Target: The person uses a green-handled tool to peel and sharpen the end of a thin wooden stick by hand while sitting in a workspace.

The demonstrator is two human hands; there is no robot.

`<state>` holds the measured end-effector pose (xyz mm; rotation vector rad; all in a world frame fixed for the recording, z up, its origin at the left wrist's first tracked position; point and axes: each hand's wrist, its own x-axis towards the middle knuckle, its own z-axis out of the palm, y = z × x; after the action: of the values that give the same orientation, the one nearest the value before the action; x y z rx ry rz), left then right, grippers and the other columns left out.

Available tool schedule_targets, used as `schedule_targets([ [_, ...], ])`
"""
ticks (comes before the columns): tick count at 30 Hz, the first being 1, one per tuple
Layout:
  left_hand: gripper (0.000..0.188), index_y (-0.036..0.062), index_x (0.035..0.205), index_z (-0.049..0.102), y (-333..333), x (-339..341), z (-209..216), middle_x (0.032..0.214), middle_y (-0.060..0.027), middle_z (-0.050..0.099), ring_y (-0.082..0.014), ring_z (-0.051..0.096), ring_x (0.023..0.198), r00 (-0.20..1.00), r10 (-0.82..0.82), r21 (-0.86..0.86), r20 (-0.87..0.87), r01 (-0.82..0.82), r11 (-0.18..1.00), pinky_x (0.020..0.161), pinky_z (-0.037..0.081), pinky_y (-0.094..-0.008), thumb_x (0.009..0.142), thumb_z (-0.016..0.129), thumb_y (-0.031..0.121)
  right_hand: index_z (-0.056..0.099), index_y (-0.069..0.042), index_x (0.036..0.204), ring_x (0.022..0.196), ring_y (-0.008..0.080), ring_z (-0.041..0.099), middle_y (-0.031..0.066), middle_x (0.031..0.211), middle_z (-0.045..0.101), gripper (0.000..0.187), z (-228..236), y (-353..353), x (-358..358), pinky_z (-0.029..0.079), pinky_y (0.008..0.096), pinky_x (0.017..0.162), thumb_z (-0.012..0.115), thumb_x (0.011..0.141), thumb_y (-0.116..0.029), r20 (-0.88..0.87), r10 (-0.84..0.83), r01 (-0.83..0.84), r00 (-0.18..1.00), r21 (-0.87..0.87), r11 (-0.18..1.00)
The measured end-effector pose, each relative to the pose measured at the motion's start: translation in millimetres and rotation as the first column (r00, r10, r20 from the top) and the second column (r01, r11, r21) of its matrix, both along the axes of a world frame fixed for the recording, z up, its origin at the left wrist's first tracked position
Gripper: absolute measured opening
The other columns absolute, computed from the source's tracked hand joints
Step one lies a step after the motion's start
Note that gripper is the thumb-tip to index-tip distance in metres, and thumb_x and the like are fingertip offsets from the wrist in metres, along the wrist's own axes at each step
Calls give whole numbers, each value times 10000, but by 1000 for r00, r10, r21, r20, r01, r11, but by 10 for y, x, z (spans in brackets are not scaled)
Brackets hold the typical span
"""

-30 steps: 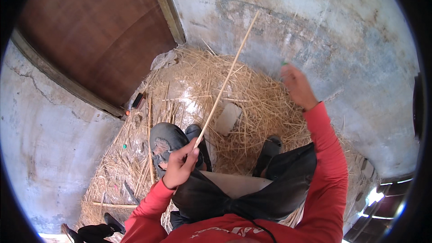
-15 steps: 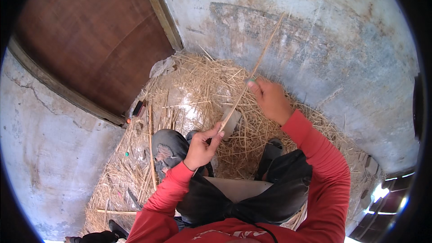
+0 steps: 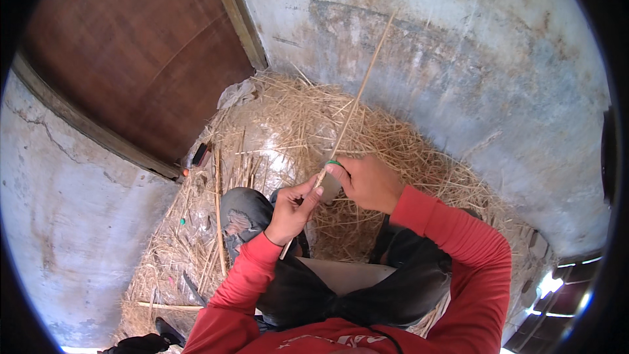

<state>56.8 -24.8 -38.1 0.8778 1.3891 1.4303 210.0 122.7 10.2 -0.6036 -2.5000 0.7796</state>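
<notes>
A long, thin, pale bamboo stick [image 3: 365, 83] slants up and away from my lap, its far end in front of the wall. My left hand [image 3: 292, 210] is closed on it with thumb and fingers near its lower part, and the short near end sticks out below that hand. Just beyond, my right hand [image 3: 370, 182] is closed against the same stick, close to the left fingertips. It grips a small green tool [image 3: 333, 162], mostly hidden by the fingers, so its exact kind is unclear. Beneath the hands a greyish block [image 3: 331, 190] is partly covered.
Straw-like shavings [image 3: 400, 147] cover the floor around my feet. Longer strips [image 3: 219, 210] lie left of my knee, near a small dark object [image 3: 200, 155]. A brown door [image 3: 137, 52] and a stained wall [image 3: 472, 72] stand ahead. Another person's dark shoe [image 3: 169, 332] shows at lower left.
My right hand has slid down along the stick toward me, from well up its length to beside my left hand. The stick's far end has swung slightly left.
</notes>
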Motion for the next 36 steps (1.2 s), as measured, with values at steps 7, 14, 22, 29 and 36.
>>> schedule_targets([
  [7, 343, -13, 1333, 623, -57, -18, -13, 656, 75, 495, -9, 380, 535, 1000, -13, 36, 24, 12, 999, 479, 309, -209, 1013, 633, 108, 605, -3, 790, 620, 440, 599, 250, 665, 583, 542, 244, 442, 30, 467, 530, 631, 446, 1059, -446, 91, -157, 165, 983, -93, 982],
  [14, 333, 6, 1326, 635, -100, -20, -29, 647, 67, 492, -14, 375, 522, 996, -18, 45, 92, 13, 999, 466, 305, -215, 1007, 642, 103, 616, -1, 803, 636, 447, 610, 267, 672, 585, 545, 220, 431, 10, 475, 542, 649, 432, 1061, -446, 82, -180, 190, 980, -134, 973],
  [22, 317, 31, 1325, 639, -61, -55, 5, 653, 63, 485, -26, 368, 506, 994, -32, 32, 101, 28, 999, 453, 291, -220, 1012, 626, 84, 625, 8, 802, 665, 452, 621, 269, 677, 592, 573, -5, 17, -20, 482, 548, 659, 407, 1066, -451, 45, -84, 84, 995, 0, 996],
  [29, 342, 38, 1366, 608, -15, -67, 3, 627, 73, 459, -24, 351, 484, 995, -55, 37, 81, 52, 998, 453, 277, -217, 1031, 593, 101, 680, 19, 899, 647, 428, 621, 217, 629, 588, 503, -144, -63, -13, 475, 499, 636, 479, 1055, -414, -59, 115, -119, 992, -77, 990],
  [36, 409, 10, 1460, 493, -34, -101, 66, 598, 66, 362, -42, 320, 461, 981, -122, 38, 153, 117, 992, 447, 260, -227, 1089, 475, 182, 654, 28, 882, 569, 265, 571, 166, 596, 542, 479, 98, 491, 65, 439, 424, 586, 476, 1059, -381, -69, -170, 133, 983, -369, 920],
])
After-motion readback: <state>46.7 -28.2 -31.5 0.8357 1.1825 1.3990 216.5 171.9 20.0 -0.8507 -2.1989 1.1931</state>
